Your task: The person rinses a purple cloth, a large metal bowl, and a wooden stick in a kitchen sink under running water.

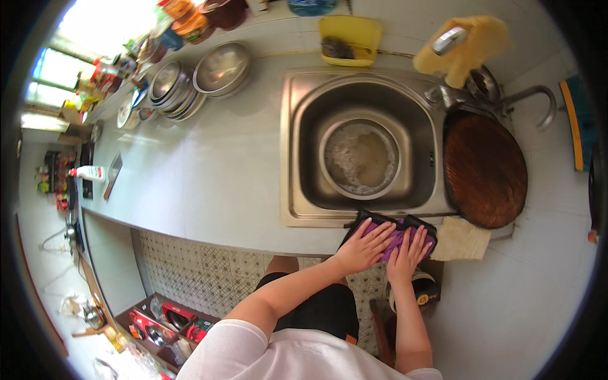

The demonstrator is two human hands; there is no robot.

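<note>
At the front edge of the steel sink point(288, 145), a folded purple and black cloth point(392, 244) lies under both my hands. My left hand point(361, 250) presses on its left part, fingers stretched out and slightly spread. My right hand point(405, 253) rests on the right part, fingers also extended and apart. In the sink sits a round steel basin point(358, 158) with cloudy, foamy water. A brown round board point(484, 168) lies right of the sink, with a pale cloth point(465, 240) below it.
Stacked steel bowls point(218, 69), a knife point(113, 177) and a white bottle point(92, 173) stand or lie on the counter point(202, 158). Behind the sink are a yellow tray point(348, 25), a faucet point(456, 95) and a yellow glove point(481, 44). A crate of kitchenware point(161, 329) sits at lower left.
</note>
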